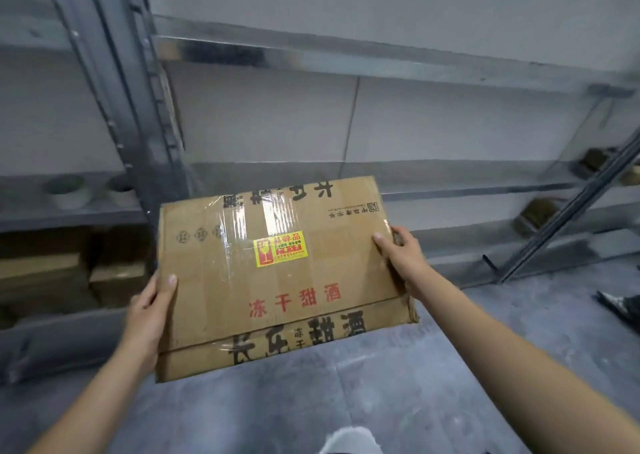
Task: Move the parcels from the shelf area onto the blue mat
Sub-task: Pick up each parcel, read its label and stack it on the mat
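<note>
A flat brown cardboard parcel (277, 273) with clear tape, a yellow and red sticker and red and black print is held above the grey floor in front of the metal shelf (381, 55). My left hand (149, 311) grips its left edge with the thumb on top. My right hand (401, 259) grips its right edge, thumb on top and fingers round the side. The blue mat is not in view.
More brown boxes (114, 273) sit on the low shelf at the left, under a board carrying two pale tape rolls (67, 190). Small dark items (533, 214) lie on the low shelf at the right. A slanted metal bar (568, 211) crosses the right side. Grey concrete floor (311, 401) lies below.
</note>
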`<action>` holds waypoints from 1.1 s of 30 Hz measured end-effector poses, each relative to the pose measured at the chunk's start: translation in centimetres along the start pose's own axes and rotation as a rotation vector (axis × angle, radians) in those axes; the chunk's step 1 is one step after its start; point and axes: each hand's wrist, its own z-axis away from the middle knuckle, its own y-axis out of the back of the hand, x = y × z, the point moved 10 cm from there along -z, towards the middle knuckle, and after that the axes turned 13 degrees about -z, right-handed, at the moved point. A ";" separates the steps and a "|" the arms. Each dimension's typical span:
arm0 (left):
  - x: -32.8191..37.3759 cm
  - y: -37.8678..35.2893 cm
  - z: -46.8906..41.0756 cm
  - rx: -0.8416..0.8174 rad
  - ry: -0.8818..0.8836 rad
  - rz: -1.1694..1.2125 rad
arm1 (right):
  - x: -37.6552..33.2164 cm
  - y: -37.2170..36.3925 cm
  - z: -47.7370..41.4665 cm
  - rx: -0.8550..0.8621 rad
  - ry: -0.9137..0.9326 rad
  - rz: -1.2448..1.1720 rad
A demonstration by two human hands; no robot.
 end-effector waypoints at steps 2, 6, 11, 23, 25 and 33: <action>-1.8 4.4 2.0 0.081 0.028 0.027 | 0.0 -4.5 0.7 -0.091 -0.002 0.024; -6.4 13.8 7.0 0.302 0.109 0.054 | 0.0 -15.0 2.7 -0.284 0.010 0.041; -12.5 24.3 13.8 0.517 0.253 0.089 | 0.7 -28.7 7.0 -0.557 -0.011 0.128; -18.1 38.4 24.6 0.996 0.414 0.183 | -0.3 -56.8 16.4 -1.042 0.005 0.201; -18.2 40.3 24.6 1.051 0.426 0.157 | -0.8 -61.1 17.0 -1.077 0.014 0.221; -18.6 47.0 23.2 1.256 0.579 0.212 | -4.1 -77.9 20.6 -1.265 0.033 0.294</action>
